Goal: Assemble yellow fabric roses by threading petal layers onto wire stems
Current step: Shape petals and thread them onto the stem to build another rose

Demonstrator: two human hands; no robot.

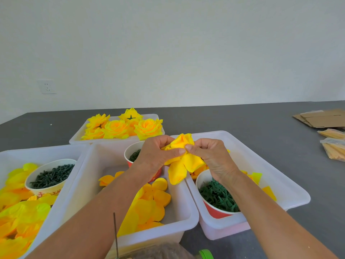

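Both hands meet above the white bins around a yellow fabric petal piece (pixel 183 161). My left hand (pixel 158 152) pinches it from the left and my right hand (pixel 209 154) pinches it from the right, thumbs touching at its middle. Petals hang down below the hands and one bunches up above them. Any stem inside the petals is hidden. A thin dark wire (pixel 115 234) stands upright near the bottom edge, in front of my left forearm. Finished yellow roses (pixel 123 128) fill the far white tray (pixel 74 140).
The middle bin (pixel 186 223) holds loose yellow petal layers (pixel 153 202) and a red cup. The right bin (pixel 291 193) holds a red cup of green calyx pieces (pixel 216 197). The left bin holds petals and a cup of dark green parts (pixel 52 176). Cardboard (pixel 321 118) and bagged items lie far right.
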